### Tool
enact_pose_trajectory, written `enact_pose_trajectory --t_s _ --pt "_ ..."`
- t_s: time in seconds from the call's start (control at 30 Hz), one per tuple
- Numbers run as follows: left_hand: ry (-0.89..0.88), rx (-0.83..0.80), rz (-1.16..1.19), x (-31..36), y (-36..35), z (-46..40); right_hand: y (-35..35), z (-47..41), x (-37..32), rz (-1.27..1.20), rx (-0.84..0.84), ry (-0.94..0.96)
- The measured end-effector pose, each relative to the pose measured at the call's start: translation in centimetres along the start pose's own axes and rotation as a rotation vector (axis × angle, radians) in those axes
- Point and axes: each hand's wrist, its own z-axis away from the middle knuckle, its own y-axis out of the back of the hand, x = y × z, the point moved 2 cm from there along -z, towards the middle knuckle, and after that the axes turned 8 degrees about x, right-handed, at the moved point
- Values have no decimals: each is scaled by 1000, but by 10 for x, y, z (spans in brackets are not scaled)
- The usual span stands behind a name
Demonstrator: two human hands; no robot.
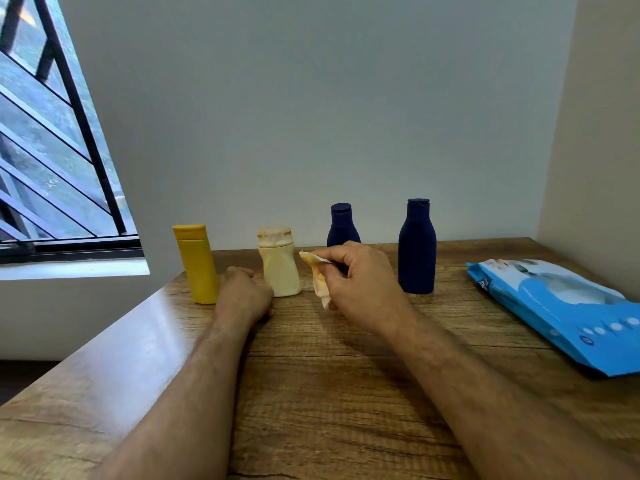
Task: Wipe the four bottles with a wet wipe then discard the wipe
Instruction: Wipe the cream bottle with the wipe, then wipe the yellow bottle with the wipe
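Right hand [360, 282] grip pinches stained wipe [319, 277]; left hand [244, 296] grip unclear; wipes pack [568, 306] text unreadable.

Soft daylight comes from the window [52, 133] at upper left. The bench [114, 341] shines there. Edges look bent and blurry.

Home room: barred window [52, 140], wooden table [311, 393].

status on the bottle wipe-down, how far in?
Mid-job. Right hand pinches a wipe already stained yellow, so some wiping looks done; which bottles can't be told. Left hand rests by the cream bottle. All four bottles stand on the table. Discarding the wipe remains.
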Motion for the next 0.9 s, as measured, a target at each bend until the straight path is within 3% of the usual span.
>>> enact_pose_trajectory --t_s 0.3,0.57,0.7,0.9 --pt "-219 387 220 -1 28 25 1 -2 -3 -6 -19 0" --pt "-132 683 187 -24 36 6 0 4 -7 -14 -38 5" --pt "-23 662 247 -29 34 -11 -1 4 -8 -17 -31 17" --pt "-31 556 277 -36 27 -31 0 4 -8 -18 -34 23"
